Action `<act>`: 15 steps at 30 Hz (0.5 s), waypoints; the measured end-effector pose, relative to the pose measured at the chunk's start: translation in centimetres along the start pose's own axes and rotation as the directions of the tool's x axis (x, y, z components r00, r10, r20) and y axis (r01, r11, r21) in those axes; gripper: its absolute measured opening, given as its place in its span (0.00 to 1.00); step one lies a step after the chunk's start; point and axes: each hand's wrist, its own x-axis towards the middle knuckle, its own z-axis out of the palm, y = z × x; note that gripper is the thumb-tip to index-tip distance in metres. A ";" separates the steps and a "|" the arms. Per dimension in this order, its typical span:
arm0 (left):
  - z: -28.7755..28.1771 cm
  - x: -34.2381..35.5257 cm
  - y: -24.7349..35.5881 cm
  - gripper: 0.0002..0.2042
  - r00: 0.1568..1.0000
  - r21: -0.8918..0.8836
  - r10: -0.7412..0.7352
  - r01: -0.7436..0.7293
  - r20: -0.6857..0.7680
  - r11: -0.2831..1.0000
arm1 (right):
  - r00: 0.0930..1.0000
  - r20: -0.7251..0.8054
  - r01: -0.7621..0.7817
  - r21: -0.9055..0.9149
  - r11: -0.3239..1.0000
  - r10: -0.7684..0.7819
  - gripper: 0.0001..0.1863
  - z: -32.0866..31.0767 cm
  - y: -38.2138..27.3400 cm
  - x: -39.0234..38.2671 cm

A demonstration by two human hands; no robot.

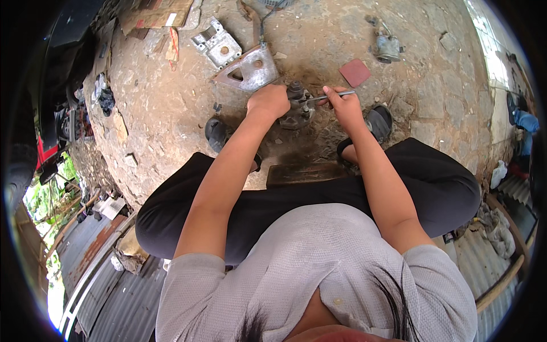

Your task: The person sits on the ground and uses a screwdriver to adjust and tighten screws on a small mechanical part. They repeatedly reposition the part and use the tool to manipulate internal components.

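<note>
A dark, greasy metal machine part [296, 108] with a bolt-like top stands on the ground between my feet. My left hand [268, 102] is closed against its left side, the fingertips hidden behind the knuckles. On the other side, my right hand [343, 107] pinches a slim metal rod-like tool [346, 93]. The tool's inner end points left and reaches the part; its exact tip is too small to make out. Just beyond my left hand lies a silver triangular metal bracket [259, 67] with a cut-out.
Past the bracket rests a silver metal housing [219, 48]. A reddish square pad [355, 73] lies beyond my right hand, and a small metal cylinder part [388, 48] farther off. A wooden block [305, 174] sits near my knees. Cardboard [156, 14] is at the far left.
</note>
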 end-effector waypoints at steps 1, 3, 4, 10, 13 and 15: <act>0.0 0.0 0.0 0.18 1.000 0.000 -0.003 0.003 0.002 1.000 | 1.000 -0.007 0.007 -0.010 1.000 -0.007 0.20 -0.1 -0.2 0.0; -0.3 -0.2 0.1 0.18 1.000 -0.005 -0.006 0.006 0.003 1.000 | 0.997 -0.076 0.019 -0.057 0.998 -0.023 0.19 -0.2 -0.1 -0.1; -0.4 -0.3 0.1 0.18 1.000 -0.007 -0.007 0.007 0.003 1.000 | 0.990 -0.134 0.022 -0.094 0.995 -0.035 0.19 -0.2 0.5 0.0; 0.0 0.2 0.0 0.18 1.000 0.010 0.010 -0.010 -0.002 1.000 | 0.990 -0.089 0.100 -0.130 0.986 -0.112 0.18 -0.3 -0.3 0.0; -0.2 0.0 0.1 0.18 1.000 -0.007 -0.003 0.003 0.001 1.000 | 0.998 0.032 0.045 0.038 0.998 -0.046 0.17 -0.3 -0.7 0.0; -0.3 -0.1 0.0 0.18 1.000 -0.012 -0.002 0.002 -0.003 1.000 | 0.999 0.034 -0.027 0.040 0.999 0.026 0.17 -0.4 -0.8 -0.2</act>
